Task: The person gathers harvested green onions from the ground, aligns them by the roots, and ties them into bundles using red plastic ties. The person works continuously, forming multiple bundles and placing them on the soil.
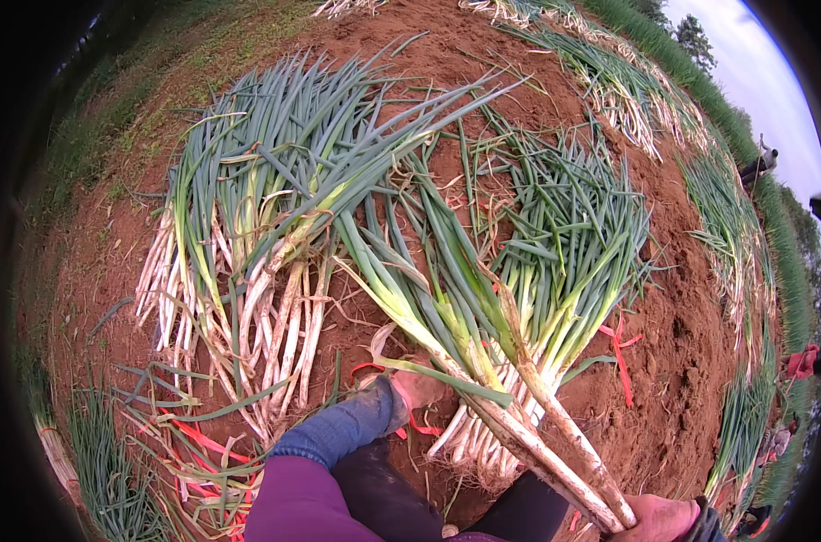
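Observation:
My right hand [658, 518] is closed around the root ends of a few thick Welsh onion stalks [539, 444] at the lower right. Their leaves fan up and to the left. My left hand [420, 387] is beside the middle of these stalks, its fingers partly hidden by a loose green leaf [451, 385]; whether it grips anything is unclear. Beneath the held stalks lies a bundle of green onions [559, 271], white root ends toward me. A larger pile of onions [261, 169] lies on the soil to the left, its white stems [288, 339] pointing my way.
Red plastic ties [617, 356] lie on the reddish soil [675, 379]. Stripped leaves and more red strips [207, 444] are heaped at lower left. Rows of pulled onions [729, 237] line the right side. Another person [759, 162] is bent over in the distance.

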`<act>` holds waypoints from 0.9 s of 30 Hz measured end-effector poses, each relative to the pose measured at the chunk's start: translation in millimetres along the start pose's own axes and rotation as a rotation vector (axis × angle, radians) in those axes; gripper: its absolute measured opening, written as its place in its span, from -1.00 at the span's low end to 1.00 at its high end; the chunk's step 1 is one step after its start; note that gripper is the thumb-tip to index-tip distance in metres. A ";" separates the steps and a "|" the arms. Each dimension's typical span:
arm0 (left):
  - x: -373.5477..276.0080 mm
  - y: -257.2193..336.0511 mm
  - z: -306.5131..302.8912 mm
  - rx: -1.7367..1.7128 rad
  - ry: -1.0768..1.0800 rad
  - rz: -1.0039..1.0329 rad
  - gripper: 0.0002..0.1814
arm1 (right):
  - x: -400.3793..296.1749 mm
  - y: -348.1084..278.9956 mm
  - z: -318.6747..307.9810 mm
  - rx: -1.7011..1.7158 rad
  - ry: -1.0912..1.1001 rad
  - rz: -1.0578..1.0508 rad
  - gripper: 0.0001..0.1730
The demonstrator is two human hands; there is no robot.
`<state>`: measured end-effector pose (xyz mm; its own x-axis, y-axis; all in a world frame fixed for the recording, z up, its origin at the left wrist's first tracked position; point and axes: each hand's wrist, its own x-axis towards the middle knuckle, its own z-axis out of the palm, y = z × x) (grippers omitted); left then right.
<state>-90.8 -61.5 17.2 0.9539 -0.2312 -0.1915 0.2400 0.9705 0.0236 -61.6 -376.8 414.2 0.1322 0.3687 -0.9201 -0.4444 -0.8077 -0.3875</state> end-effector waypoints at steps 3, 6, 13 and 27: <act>33.2 2.9 28.7 -0.129 -0.013 0.076 -0.33 | -26.4 -9.0 -26.0 -0.123 0.047 0.030 -0.18; 99.2 14.9 160.6 -0.216 -0.055 0.179 -0.14 | -118.8 -50.0 -19.9 -0.376 0.532 0.053 -0.24; 178.0 97.7 495.4 0.432 -0.536 0.178 -0.23 | -182.4 75.2 -30.1 0.401 1.063 -0.483 -0.16; 69.8 180.2 141.8 0.773 0.253 0.176 -0.11 | 233.7 -138.4 -0.2 -0.008 0.407 -0.928 -0.49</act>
<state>44.6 87.5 147.3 0.9420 0.0309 -0.3343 0.2355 0.6488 0.7236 31.0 -179.0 252.8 0.7148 0.6689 -0.2039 -0.0064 -0.2853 -0.9584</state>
